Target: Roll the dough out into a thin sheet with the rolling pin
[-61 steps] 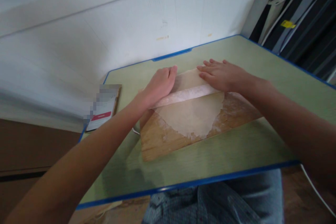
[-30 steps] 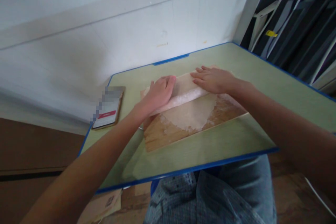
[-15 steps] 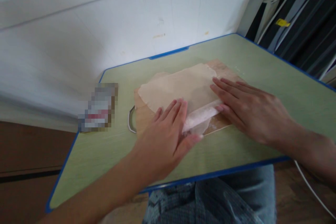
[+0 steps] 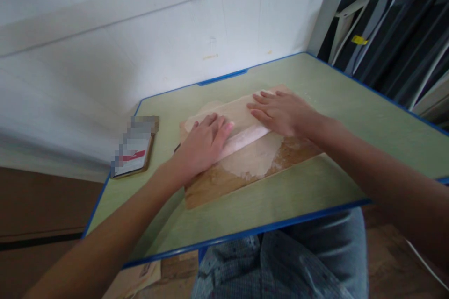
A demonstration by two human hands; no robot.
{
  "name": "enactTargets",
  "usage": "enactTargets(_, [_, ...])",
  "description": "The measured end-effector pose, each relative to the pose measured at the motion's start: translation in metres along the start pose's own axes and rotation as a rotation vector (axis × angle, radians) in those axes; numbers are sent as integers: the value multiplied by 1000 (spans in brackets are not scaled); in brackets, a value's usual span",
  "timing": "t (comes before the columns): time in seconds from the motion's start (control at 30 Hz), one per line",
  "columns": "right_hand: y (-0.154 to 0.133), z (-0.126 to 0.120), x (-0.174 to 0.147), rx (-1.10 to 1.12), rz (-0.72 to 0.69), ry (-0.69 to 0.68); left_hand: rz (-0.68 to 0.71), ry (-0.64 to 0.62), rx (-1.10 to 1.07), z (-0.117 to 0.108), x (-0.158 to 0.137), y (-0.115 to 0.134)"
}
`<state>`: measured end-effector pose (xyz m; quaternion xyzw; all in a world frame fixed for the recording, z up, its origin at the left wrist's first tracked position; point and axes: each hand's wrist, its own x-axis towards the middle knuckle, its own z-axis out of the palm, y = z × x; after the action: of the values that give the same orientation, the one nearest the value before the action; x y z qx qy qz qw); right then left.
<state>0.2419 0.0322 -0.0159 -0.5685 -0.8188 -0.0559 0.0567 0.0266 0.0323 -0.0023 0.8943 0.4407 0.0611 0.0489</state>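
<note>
**At my green, blue-edged tabletop [image 4: 351, 100]**

The wooden board [image 4: 210, 186] lies askew across the middle, with white patches near its front. On it spreads the thin dough sheet [image 4: 242, 111], showing both beyond and in front of the rolling pin [image 4: 247, 139]; its near edge (the one facing me) is ragged. The pin looks whitened, and its ends are hidden beneath me. My left hand [image 4: 206, 142] lies palm down over its left part, fingers stretched out. My right hand [image 4: 280, 112] is laid wide over the other part, fingertips reaching above the dough. The phone [image 4: 131, 161] rests by the tabletop's left edge, well apart from my left hand.
</note>
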Motion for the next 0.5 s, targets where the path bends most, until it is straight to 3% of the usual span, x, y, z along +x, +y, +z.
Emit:
enactTargets(0.13, [-9,-3,-50,-13,-86,119,112,-71,111,2,-26,28])
enactTargets(0.3, [-32,-8,-108,-130,-28,268,205,50,217,11,-53,45])
enactTargets(0.4, [-35,-6,-122,-71,-36,279,233,97,265,14,-58,46])
enactTargets(0.5, [-26,-2,-113,0,-10,248,198,101,265,11,-46,42])
